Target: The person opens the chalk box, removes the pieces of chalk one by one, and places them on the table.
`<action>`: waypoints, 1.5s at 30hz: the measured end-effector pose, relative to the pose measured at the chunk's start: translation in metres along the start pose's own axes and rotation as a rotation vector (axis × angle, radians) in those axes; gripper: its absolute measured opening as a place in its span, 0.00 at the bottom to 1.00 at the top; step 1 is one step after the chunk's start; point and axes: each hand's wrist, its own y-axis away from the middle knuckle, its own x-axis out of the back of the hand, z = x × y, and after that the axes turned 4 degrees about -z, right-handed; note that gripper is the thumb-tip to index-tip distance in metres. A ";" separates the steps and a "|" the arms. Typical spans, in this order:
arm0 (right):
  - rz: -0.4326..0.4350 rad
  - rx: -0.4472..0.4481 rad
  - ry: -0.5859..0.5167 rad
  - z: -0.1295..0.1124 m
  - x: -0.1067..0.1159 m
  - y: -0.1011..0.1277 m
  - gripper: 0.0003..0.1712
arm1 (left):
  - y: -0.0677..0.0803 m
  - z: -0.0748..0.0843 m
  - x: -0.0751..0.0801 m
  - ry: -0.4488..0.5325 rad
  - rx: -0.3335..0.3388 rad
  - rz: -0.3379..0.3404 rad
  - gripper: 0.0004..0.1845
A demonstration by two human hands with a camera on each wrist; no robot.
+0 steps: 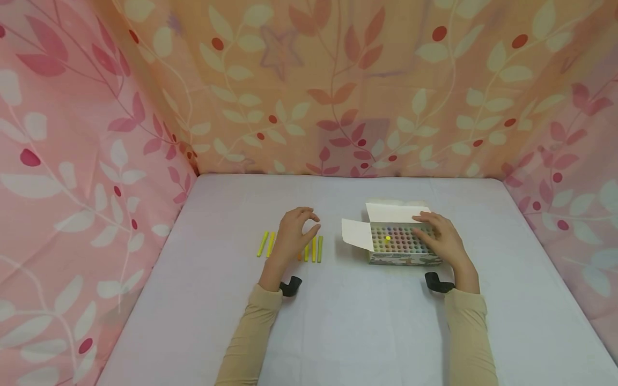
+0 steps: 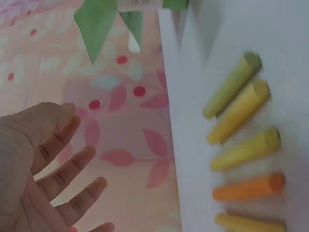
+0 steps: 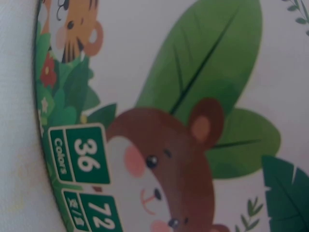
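Over a row of yellow, green and orange chalk sticks (image 1: pixel 314 250) hovers my left hand (image 1: pixel 292 233), its fingers loosely bent and nothing between them. In the left wrist view the chalks (image 2: pixel 248 187) lie beside that hand (image 2: pixel 29 164), apart from it. An open chalk box (image 1: pixel 405 259) stands to the right, full of colored chalk ends in rows. One yellow chalk (image 1: pixel 388 238) sticks up above the others. My right hand (image 1: pixel 443 238) rests over the box's right end, thumb and fingers extended across the top. The right wrist view shows only the printed box side (image 3: pixel 174 159).
The box's white left flap (image 1: pixel 356 234) and back flap (image 1: pixel 393 212) stand folded outward. A white cloth (image 1: pixel 347 332) covers the table. Floral curtains (image 1: pixel 299 107) hang behind and at both sides. Black wrist devices (image 1: pixel 291 287) sit at both cuffs.
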 end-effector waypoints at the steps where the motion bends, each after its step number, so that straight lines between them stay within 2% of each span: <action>1: 0.001 0.002 0.000 0.000 0.000 0.000 0.22 | -0.002 0.004 -0.002 -0.003 -0.019 0.004 0.06; 9: 0.001 0.000 -0.005 0.000 0.001 -0.001 0.22 | -0.014 0.031 -0.013 -0.013 -0.130 0.007 0.06; 15: -0.002 0.001 -0.009 -0.001 0.002 -0.001 0.22 | -0.021 0.046 -0.022 -0.026 -0.173 -0.027 0.05; 23: 0.004 0.009 -0.010 0.001 0.000 0.000 0.21 | -0.025 0.062 -0.036 -0.024 -0.165 -0.111 0.06; 27: 0.002 0.005 -0.011 0.000 0.001 0.000 0.21 | -0.028 0.070 -0.043 -0.064 -0.159 -0.152 0.06; 34: 0.009 0.020 -0.001 0.000 0.001 -0.001 0.21 | -0.032 0.080 -0.057 -0.086 -0.198 -0.181 0.06; 40: 0.006 0.047 0.003 0.002 0.000 -0.001 0.21 | -0.034 0.085 -0.069 -0.116 -0.185 -0.219 0.08; 45: 0.010 0.050 -0.005 0.002 0.001 -0.001 0.21 | -0.038 0.093 -0.077 -0.086 -0.172 -0.274 0.09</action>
